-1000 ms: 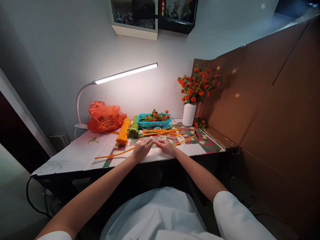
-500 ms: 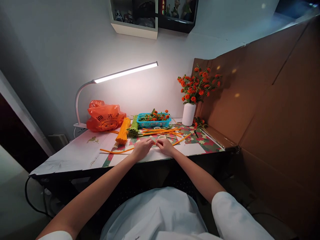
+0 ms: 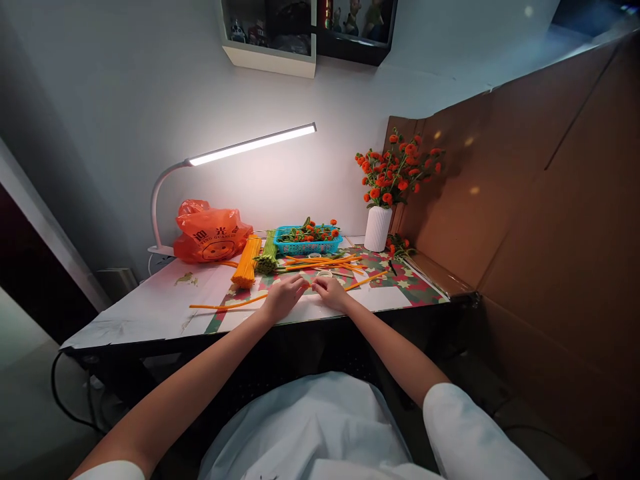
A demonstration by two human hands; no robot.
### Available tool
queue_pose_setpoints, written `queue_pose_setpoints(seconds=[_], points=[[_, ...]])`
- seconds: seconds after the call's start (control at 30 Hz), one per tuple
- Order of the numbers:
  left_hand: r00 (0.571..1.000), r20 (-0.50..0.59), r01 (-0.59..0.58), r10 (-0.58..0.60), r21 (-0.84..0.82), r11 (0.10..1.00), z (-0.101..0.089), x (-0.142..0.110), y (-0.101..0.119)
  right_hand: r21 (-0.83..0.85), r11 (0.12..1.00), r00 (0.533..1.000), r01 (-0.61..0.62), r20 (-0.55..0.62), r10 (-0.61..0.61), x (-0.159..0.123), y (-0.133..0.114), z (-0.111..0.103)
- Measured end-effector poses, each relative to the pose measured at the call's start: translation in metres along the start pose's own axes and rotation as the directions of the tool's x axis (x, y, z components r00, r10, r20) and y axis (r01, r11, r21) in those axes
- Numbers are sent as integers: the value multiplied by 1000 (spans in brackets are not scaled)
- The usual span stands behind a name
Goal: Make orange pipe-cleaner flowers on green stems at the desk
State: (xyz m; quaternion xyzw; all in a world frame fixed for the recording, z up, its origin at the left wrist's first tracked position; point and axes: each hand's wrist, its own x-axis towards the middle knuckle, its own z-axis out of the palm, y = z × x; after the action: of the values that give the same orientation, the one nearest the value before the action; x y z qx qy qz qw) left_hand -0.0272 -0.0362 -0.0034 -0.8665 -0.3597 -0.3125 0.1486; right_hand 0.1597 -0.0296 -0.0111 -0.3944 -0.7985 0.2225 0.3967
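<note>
An orange pipe cleaner [image 3: 227,307] runs out to the left from my left hand [image 3: 286,297], whose fingers are closed on it. My right hand [image 3: 330,293] pinches orange pipe cleaner too, and a length sticks out past it to the upper right. The fingertips of both hands nearly meet over the table's front part; a bit of orange shows between them. Whether this is one piece or two joined there, I cannot tell. Just beyond the hands lie several loose orange pipe cleaners [image 3: 325,263] and a white roll of tape [image 3: 325,274].
Behind stand an orange bundle [image 3: 247,263], a green bundle [image 3: 269,250] and a blue basket [image 3: 307,248] of orange flowers. A white vase [image 3: 378,229] of flowers is at back right, beside a cardboard wall [image 3: 525,180]. A lamp [image 3: 250,145] overhangs a red plastic bag [image 3: 213,233].
Both free ends of the orange pipe cleaner reach slightly farther outward, the left end leftward and the right end up and right. My hands have barely moved.
</note>
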Motion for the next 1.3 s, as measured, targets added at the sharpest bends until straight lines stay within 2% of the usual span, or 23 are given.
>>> queue_pose_setpoints(seconds=[0.17, 0.5, 0.6, 0.67, 0.8, 0.93, 1.3], points=[[998, 2, -56, 56, 17, 998, 0, 0, 0, 85, 996, 1000, -13, 26, 11, 1, 4, 1], [999, -4, -47, 47, 5, 999, -3, 0, 1, 31, 999, 1000, -29, 13, 28, 0, 0, 0], [1000, 11, -28, 28, -72, 997, -3, -1, 0, -50, 999, 1000, 13, 7, -13, -1, -3, -1], [999, 33, 9, -5, -141, 990, -2, -1, -2, -160, 985, 997, 68, -15, -72, -3, -6, -1], [994, 70, 95, -79, -268, 959, -1, 0, -6, -403, 898, 979, 176, -22, -202, -6, -14, -1], [993, 85, 106, -80, -369, 924, -1, 1, -9, -493, 843, 969, 217, 4, -247, -7, -19, -1], [993, -98, 53, -68, -154, 987, -3, -1, 0, -367, 922, 989, 121, -40, -145, -4, -12, 2]])
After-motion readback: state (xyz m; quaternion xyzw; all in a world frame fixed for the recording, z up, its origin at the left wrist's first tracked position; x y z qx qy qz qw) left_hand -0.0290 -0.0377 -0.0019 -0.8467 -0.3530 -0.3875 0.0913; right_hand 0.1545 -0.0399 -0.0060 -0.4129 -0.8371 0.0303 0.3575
